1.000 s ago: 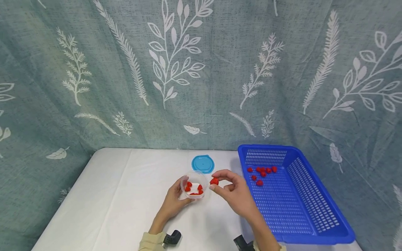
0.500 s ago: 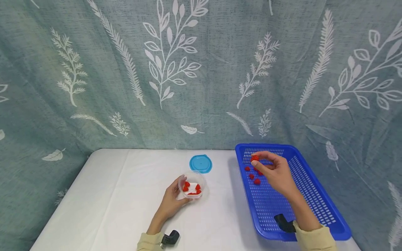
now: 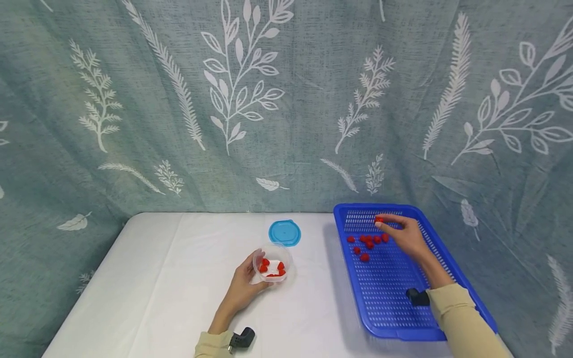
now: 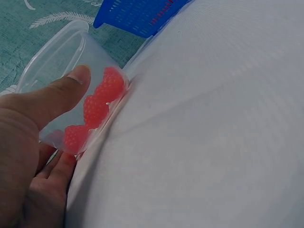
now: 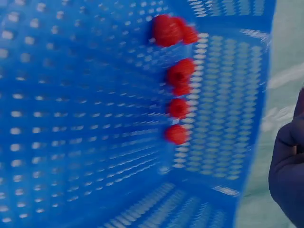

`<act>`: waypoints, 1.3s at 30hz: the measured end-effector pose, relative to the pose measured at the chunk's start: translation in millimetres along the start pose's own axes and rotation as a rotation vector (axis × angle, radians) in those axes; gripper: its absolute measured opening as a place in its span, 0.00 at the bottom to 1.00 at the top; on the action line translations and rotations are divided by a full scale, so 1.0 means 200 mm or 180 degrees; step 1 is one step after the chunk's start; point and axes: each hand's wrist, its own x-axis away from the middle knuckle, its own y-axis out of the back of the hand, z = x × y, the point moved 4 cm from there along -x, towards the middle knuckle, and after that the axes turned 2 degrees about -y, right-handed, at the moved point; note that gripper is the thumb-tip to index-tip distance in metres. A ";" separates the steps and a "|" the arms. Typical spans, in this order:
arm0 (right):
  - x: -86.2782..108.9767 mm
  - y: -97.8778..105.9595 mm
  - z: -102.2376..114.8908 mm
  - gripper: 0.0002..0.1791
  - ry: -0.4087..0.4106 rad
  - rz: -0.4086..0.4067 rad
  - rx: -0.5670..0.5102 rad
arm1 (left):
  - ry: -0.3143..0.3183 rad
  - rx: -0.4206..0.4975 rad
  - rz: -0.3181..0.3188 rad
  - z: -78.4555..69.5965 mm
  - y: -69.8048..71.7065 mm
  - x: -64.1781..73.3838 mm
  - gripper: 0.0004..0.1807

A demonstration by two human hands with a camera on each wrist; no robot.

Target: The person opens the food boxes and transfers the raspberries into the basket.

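My left hand [image 3: 243, 288] grips a clear plastic cup [image 3: 287, 258] standing on the white cloth, its thumb along the near side. Several red raspberries [image 4: 96, 110] lie at the bottom of that cup. Over the far part of the blue basket [image 3: 389, 318], my right hand [image 3: 409, 241] pinches a single raspberry [image 3: 379, 219] between thumb and fingertips. Below it, more raspberries [image 3: 364, 257] are spread on the basket floor. The right wrist view shows only an edge of the right hand [image 5: 287, 166], with the pinched raspberry out of sight.
A blue round lid [image 3: 285, 232] lies flat on the white-covered table [image 3: 147, 278], just behind the cup. The basket's raised rim stands along the right side. A green leaf-patterned curtain [image 3: 313, 124] hangs behind the table.
My right hand has travelled right from beside the cup to over the basket, still pinching the raspberry. The left hand and cup stay in place; the head view has shifted slightly.
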 end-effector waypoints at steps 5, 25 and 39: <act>-0.04 -0.01 -0.15 0.24 -0.0206 0.0367 0.0156 | 0.0043 -0.0059 -0.0038 0.01 -0.01 -0.01 0.48; 0.06 -0.06 -0.55 0.30 -0.1397 0.1363 -0.0222 | 0.0001 -0.0145 0.0060 0.00 0.00 -0.01 0.49; 0.06 -0.07 -0.58 0.30 -0.1409 0.1327 -0.0219 | 0.0017 -0.0035 0.0004 0.00 -0.01 0.00 0.48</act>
